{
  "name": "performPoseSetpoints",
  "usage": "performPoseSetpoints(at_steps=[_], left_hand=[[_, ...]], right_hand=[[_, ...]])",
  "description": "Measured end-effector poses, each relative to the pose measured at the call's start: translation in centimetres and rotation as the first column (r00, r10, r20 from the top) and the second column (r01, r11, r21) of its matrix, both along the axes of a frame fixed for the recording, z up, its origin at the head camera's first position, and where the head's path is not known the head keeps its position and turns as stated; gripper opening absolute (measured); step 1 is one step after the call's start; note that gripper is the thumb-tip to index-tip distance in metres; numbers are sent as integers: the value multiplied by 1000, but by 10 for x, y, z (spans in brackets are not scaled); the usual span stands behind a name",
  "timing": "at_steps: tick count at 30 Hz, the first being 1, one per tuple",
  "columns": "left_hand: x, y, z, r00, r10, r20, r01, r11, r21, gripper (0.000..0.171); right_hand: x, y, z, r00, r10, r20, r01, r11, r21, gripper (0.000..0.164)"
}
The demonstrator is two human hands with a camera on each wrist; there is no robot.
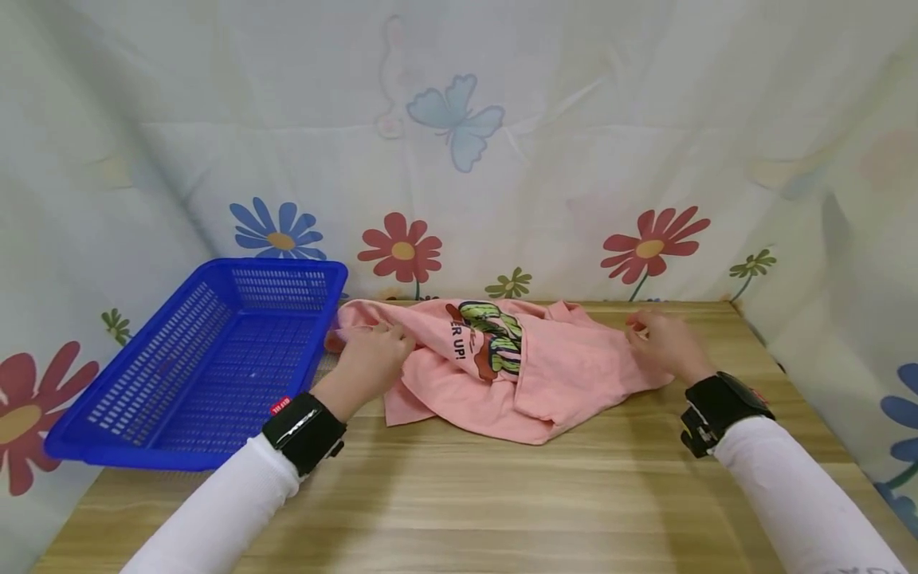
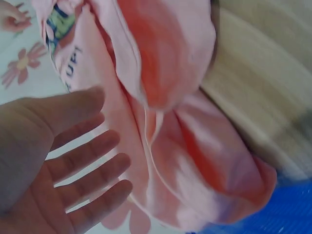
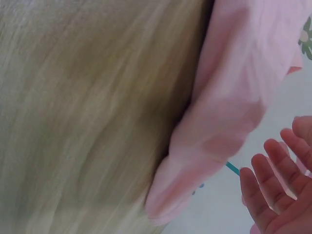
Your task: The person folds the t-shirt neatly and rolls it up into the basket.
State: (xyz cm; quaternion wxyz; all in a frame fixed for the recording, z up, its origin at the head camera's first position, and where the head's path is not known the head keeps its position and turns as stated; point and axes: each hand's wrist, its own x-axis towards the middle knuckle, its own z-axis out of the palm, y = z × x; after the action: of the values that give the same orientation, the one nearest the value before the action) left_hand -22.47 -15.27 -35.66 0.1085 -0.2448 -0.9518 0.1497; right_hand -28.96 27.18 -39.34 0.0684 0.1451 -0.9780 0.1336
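Note:
A pink shirt (image 1: 574, 363) with a printed green-and-red picture and dark lettering lies crumpled on the table, and its folds (image 2: 170, 122) fill much of the left wrist view. Over its left end is my left hand (image 1: 373, 359); in the left wrist view its fingers (image 2: 92, 165) are spread and loosely extended, gripping nothing. At the shirt's right end hovers my right hand (image 1: 667, 343). The right wrist view shows that hand's fingers (image 3: 273, 180) relaxed and apart from the pink cloth (image 3: 224, 97), with nothing held.
A blue plastic basket (image 1: 323, 343) with slotted walls stands at the left of the wooden table (image 1: 502, 502), close to the shirt's left end. Behind the table hangs a white curtain (image 1: 574, 183) printed with flowers and a butterfly, which also runs along both sides.

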Motion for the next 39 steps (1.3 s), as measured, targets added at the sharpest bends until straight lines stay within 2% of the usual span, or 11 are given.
performPoseSetpoints(at_steps=[5,8,16,21,28,34,39], left_hand=[[8,5,-13,998,-39,50,40,999,-23,26],[10,6,-18,998,-26,56,28,999,-36,26],[5,6,-29,1000,7,-8,-7,1000,-10,20],[3,7,-34,999,41,-22,-41,999,-25,17],[0,8,-41,996,51,-76,-52,999,-4,10],[-2,8,-45,994,62,-92,-59,998,35,10],[-4,9,-48,994,65,-93,-59,997,59,12]], right_hand=[[-3,-5,-9,996,90,22,-91,995,40,28],[-8,-15,-12,989,144,12,-145,989,31,28],[-23,-64,-5,960,279,27,-280,960,18,31],[-32,-91,-4,944,328,18,-329,944,4,33],[-40,-113,-5,941,328,77,-332,943,33,43],[-41,-118,-3,940,312,135,-318,948,20,44],[-45,-119,-5,945,298,138,-303,953,20,43]])
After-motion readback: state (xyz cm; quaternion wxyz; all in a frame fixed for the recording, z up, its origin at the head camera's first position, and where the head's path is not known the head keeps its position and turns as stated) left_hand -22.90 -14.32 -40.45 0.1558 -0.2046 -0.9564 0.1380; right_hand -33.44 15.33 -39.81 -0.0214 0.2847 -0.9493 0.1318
